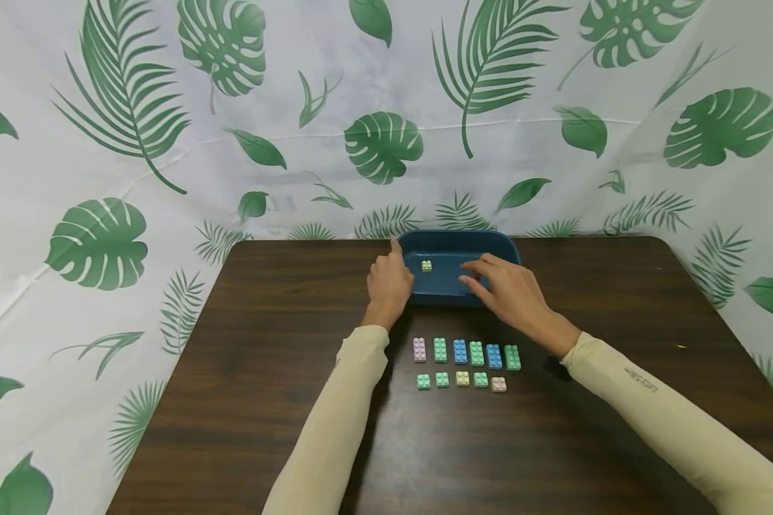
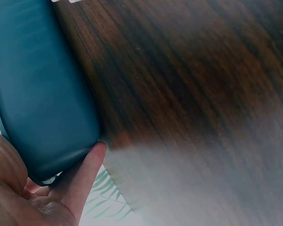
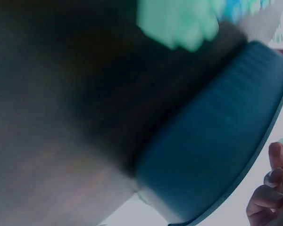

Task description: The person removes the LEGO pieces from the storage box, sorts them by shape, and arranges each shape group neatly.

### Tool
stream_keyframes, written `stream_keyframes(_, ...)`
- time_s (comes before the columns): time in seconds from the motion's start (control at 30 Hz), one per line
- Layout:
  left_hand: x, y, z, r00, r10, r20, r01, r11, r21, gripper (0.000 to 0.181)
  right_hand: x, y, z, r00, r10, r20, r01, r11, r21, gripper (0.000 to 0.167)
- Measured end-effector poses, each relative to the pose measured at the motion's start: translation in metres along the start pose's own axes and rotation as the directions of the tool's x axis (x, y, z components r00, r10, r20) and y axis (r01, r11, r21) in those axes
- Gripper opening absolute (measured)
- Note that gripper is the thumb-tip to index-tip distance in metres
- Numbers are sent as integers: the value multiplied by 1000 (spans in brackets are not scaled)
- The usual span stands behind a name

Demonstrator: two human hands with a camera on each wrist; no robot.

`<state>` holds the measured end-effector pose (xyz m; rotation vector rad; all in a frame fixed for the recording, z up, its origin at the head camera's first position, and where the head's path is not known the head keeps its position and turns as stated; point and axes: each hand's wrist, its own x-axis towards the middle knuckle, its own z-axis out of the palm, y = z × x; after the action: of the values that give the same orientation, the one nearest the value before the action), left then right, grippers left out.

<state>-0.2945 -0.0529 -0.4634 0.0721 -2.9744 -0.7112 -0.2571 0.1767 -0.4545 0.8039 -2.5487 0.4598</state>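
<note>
A dark blue tray (image 1: 447, 293) stands at the back of the table. One small pale yellow toy brick (image 1: 426, 266) lies inside, toward its left. My left hand (image 1: 389, 282) grips the tray's left end; in the left wrist view a finger (image 2: 88, 176) lies against the outside of the wall. Over the right part of the tray is my right hand (image 1: 505, 286), its thumb and fingers bent and apart. No brick shows between the right fingers (image 3: 275, 178) in the right wrist view.
In front of the tray, longer bricks, including a lilac one (image 1: 419, 350) and a blue one (image 1: 460, 351), form a row. Nearer is a row of small bricks, with a yellow one (image 1: 462, 378) and a peach one (image 1: 499, 385). A leaf-patterned cloth (image 1: 322, 150) hangs behind the table.
</note>
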Motion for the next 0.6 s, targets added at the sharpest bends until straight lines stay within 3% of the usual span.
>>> stream_keyframes(0.3,3,0,1,1000,-16,21,14,999,48,69,55,-6,33,995,-14,103,25,994,-102,28)
stream_keyframes(0.6,3,1,1,1000,4,3,-4,998,58,70,76,-5,62,976,45,213,-13,989,-149,27)
